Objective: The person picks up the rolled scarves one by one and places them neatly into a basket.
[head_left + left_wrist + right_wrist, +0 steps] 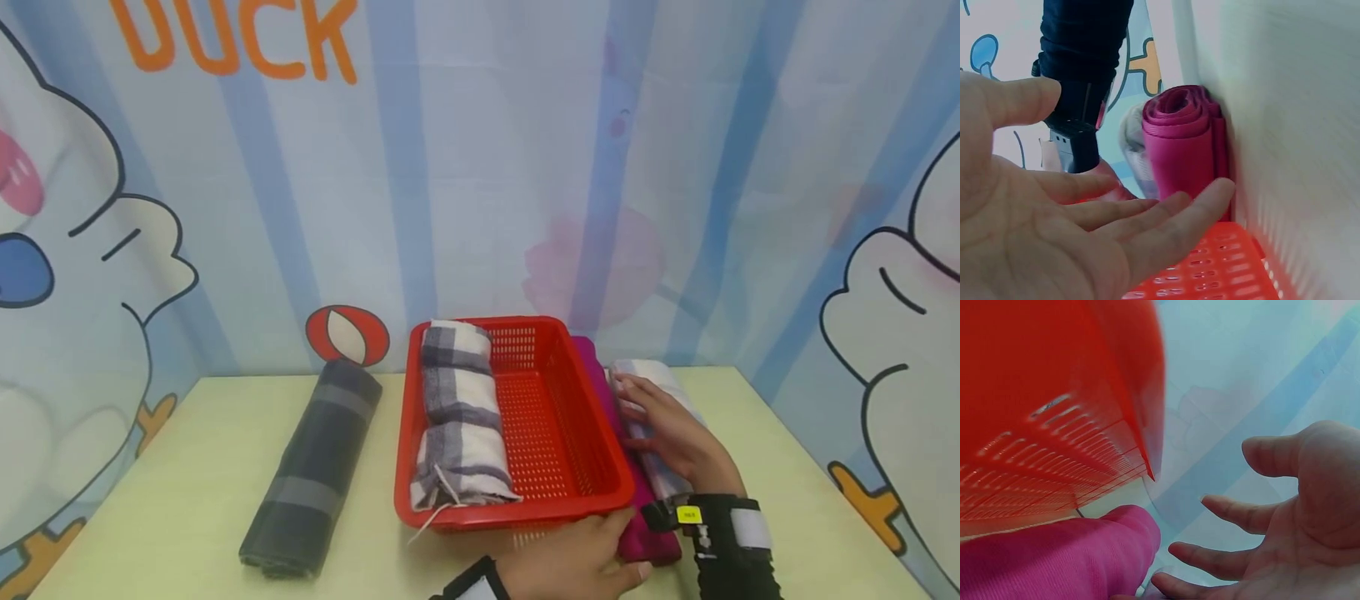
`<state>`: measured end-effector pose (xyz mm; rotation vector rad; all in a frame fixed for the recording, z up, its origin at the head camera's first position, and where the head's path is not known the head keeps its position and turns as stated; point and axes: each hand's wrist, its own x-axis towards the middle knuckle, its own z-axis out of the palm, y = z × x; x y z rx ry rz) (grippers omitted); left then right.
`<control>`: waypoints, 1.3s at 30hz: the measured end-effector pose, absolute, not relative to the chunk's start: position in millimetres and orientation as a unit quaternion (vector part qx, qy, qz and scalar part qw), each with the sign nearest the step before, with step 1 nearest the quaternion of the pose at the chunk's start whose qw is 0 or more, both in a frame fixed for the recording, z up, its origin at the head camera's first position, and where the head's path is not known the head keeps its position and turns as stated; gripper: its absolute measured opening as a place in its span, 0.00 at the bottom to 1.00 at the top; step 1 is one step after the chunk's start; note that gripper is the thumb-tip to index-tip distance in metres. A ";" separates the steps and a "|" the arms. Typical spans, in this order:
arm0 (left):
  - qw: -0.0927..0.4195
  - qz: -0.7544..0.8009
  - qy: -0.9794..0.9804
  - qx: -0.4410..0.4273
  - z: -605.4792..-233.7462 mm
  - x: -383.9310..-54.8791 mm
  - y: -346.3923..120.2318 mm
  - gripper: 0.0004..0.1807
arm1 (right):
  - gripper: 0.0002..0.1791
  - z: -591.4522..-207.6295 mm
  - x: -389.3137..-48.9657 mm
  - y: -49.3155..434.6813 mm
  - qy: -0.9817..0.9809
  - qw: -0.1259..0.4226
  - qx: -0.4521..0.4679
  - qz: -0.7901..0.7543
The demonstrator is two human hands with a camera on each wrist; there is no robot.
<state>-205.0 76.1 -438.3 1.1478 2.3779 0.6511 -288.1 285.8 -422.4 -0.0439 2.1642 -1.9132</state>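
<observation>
Before the red basket (528, 433), the left hand (566, 557) extends straight fingers, holding nothing. Along the basket's right wall lies the magenta roll (651, 537); lifted by one end, it might uncoil or snag the rim. The right hand (681, 433), right of the basket, spreads its fingers, holding nothing; a pale roll (654, 372) there leaves them little room. Inside the basket, the right half offers space beside a checked roll (467, 417). Behind the basket, a printed curtain (487, 183) limits reach.
</observation>
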 end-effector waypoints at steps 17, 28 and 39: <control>0.247 0.332 0.853 0.317 -445.5 -198.3 84.2 0.44 | 0.36 -430.9 -293.1 294.9 0.707 0.158 -0.013 -0.689; 0.198 0.333 0.857 0.340 -454.9 -203.4 91.6 0.38 | 0.37 -439.5 -295.5 302.0 0.697 0.169 -0.004 -0.697; 0.164 0.410 0.819 0.365 -468.2 -209.1 105.6 0.20 | 0.36 -446.0 -293.8 309.7 0.682 0.167 -0.017 -0.712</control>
